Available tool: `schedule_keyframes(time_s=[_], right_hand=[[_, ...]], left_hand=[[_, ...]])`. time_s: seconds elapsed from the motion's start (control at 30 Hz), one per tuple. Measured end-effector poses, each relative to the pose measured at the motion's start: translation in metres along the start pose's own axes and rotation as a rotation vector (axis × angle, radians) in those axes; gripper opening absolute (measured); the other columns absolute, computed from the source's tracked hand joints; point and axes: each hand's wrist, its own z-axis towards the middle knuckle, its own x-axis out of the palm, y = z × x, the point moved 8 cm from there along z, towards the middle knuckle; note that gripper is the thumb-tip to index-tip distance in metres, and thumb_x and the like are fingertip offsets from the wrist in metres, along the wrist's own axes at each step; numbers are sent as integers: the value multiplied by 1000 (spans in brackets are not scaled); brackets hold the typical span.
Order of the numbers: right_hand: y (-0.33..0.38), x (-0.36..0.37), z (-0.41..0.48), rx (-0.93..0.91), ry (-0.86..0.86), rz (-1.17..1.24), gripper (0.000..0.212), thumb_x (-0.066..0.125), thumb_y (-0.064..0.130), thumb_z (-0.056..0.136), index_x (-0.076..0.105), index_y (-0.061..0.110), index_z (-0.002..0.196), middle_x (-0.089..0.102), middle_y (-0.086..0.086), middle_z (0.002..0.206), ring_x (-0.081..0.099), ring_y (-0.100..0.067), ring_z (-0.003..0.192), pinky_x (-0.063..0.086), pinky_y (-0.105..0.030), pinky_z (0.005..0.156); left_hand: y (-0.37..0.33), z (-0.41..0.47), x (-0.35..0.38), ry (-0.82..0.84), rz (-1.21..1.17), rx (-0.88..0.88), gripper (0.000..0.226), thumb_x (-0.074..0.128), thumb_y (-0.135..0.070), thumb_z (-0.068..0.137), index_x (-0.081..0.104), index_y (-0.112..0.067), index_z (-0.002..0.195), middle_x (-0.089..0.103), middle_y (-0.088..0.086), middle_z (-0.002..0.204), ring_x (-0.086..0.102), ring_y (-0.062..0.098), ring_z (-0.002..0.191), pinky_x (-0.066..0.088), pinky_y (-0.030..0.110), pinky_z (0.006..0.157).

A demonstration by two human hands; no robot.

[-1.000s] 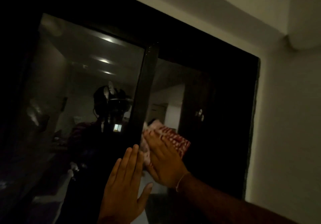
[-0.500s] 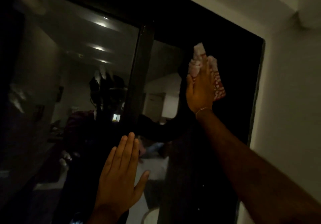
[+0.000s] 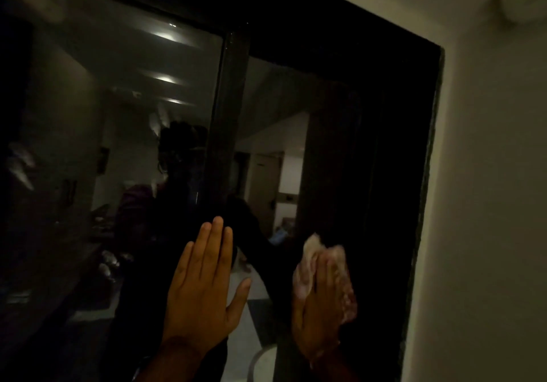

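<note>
R hand (image 3: 318, 307) w/ 1 cloth (image 3: 309, 247) dropped; L hand (image 3: 204, 292) flat.

Left hand (image 3: 204, 290), right hand (image 3: 319, 307) bare; perhaps a thin wristband (image 3: 324, 353).

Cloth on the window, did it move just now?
Yes, downward. Half a second ago the cloth was high above the left hand braced by the middle bar; now it sits level with that hand, on the right pane.

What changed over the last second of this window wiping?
The right hand swept the cloth up the right pane, then back down to its lower part, pressing it throughout. The left hand stayed flat against the window at the centre bar.
</note>
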Motion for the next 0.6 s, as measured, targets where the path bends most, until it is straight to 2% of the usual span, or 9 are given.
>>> schedule_keyframes(time_s=[0.07, 0.1, 0.17, 0.27, 0.33, 0.4, 0.47, 0.53, 0.6], right_hand=[[-17, -23, 66, 197, -145, 31, 65, 34, 33, 114, 21, 6, 172, 23, -22, 178, 27, -44, 165, 22, -60, 135], [-24, -32, 104, 252, -152, 83, 67, 34, 35, 113, 22, 7, 172, 24, -20, 179, 21, -39, 168, 19, -57, 138], [-33, -53, 180, 239, -224, 164, 67, 35, 37, 114, 26, 4, 172, 25, -20, 179, 15, -33, 169, 11, -50, 140], [-39, -88, 265, 205, -339, 215, 65, 48, 32, 114, 34, -2, 167, 37, -25, 173, 33, -42, 161, 11, -44, 134], [-28, -93, 299, 147, -339, 226, 66, 48, 33, 113, 34, -3, 166, 37, -25, 172, 36, -43, 160, 16, -46, 134], [-1, -86, 302, 16, -273, 222, 63, 45, 31, 114, 35, -1, 167, 35, -22, 174, 34, -40, 162, 22, -53, 136], [35, -77, 274, -236, -209, 229, 61, 42, 28, 116, 30, 4, 170, 23, -15, 180, 21, -34, 169, 18, -57, 137], [74, -51, 215, -437, -29, 122, 66, 36, 38, 117, 18, 13, 175, 8, -11, 184, 0, -31, 172, 7, -56, 139], [95, -16, 134, -529, 92, 127, 68, 33, 43, 116, 13, 17, 175, 6, -10, 184, -4, -29, 172, 6, -52, 140]], left_hand=[[0, 0, -1, 1, -6, -8, 85, 18, -61, 113, 25, -1, 174, 9, 18, 187, 6, 32, 174, 4, 46, 140], [0, 0, 0, 7, -9, -9, 85, 17, -61, 114, 25, -1, 174, 9, 18, 187, 6, 32, 174, 4, 46, 140], [-1, -1, 0, 3, -5, -6, 85, 16, -62, 114, 24, -2, 175, 8, 18, 187, 6, 32, 174, 4, 46, 140], [-1, -1, -2, -13, 1, -3, 84, 18, -61, 114, 22, -4, 175, 10, 19, 186, 8, 34, 173, 5, 47, 140], [-1, -1, -3, -20, -6, 4, 83, 19, -61, 114, 21, -5, 176, 10, 19, 186, 9, 35, 173, 5, 47, 140], [-1, -1, -2, -18, -9, 6, 83, 19, -61, 114, 20, -6, 176, 10, 19, 186, 8, 34, 174, 4, 46, 140], [-1, -2, -2, -25, -16, 8, 83, 20, -61, 114, 20, -6, 176, 10, 20, 186, 6, 34, 174, 4, 47, 140], [-1, -3, -3, -45, -22, 11, 82, 21, -61, 114, 18, -7, 176, 11, 20, 186, 7, 34, 174, 4, 47, 140], [-1, -4, -3, -57, -23, 16, 82, 26, -58, 113, 15, -8, 178, 12, 19, 186, 9, 34, 174, 6, 47, 140]])
